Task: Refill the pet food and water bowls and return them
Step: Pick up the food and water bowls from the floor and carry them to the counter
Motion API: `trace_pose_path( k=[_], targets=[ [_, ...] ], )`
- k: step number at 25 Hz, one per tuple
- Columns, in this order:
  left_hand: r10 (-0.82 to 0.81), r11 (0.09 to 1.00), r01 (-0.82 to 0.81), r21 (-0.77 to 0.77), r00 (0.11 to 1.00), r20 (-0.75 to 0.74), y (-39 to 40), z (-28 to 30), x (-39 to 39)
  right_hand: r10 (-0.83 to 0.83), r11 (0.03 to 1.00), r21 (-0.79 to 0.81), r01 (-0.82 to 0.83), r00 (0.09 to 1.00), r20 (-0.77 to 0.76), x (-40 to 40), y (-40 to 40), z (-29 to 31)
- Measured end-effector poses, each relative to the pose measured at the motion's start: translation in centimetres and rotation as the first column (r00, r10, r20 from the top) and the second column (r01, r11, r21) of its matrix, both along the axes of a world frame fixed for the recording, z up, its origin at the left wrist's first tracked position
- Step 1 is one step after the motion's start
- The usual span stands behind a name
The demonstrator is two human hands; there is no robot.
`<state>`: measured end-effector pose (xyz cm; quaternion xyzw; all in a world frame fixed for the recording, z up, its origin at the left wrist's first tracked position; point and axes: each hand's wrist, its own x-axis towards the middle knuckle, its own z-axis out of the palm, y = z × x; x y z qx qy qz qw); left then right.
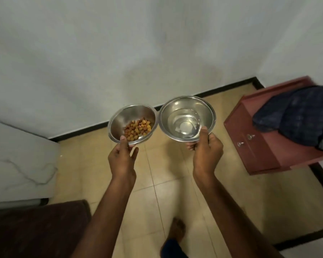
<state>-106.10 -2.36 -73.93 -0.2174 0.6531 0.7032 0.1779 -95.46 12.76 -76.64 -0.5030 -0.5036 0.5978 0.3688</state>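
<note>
I carry two steel bowls side by side above a tiled floor. The food bowl (pixel 119 118), on the left, holds a heap of orange-brown kibble (pixel 137 129); my left hand (pixel 122 158) grips its near rim, thumb on the inside edge. The water bowl (pixel 168 112), on the right, holds clear water; my right hand (pixel 206 151) grips its near rim, thumb over the edge and fingers underneath. The two rims almost touch. Both bowls are held roughly level.
A white wall with a black skirting (pixel 93 127) lies ahead. A red-brown low cabinet (pixel 250 146) with dark blue cloth (pixel 296 118) on top stands at the right. A white mattress (pixel 17 155) and dark mat (pixel 35 229) lie at the left. My bare foot (pixel 177 229) is on the beige tiles.
</note>
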Motion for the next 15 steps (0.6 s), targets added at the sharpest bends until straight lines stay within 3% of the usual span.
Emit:
trace_pose_path(
  k=[7, 15],
  targets=[
    [0.012, 0.997, 0.003, 0.074, 0.981, -0.196, -6.1, 20.6, 4.2, 0.013, 0.997, 0.076, -0.003, 0.992, -0.128, 4.8, -2.0, 20.2],
    [0.02, 0.983, 0.018, 0.182, 0.979, -0.205, -18.7, 36.2, 20.4, 0.085, 0.99, 0.129, -0.065, 0.984, -0.157, 23.7, -12.8, 35.2]
  ],
)
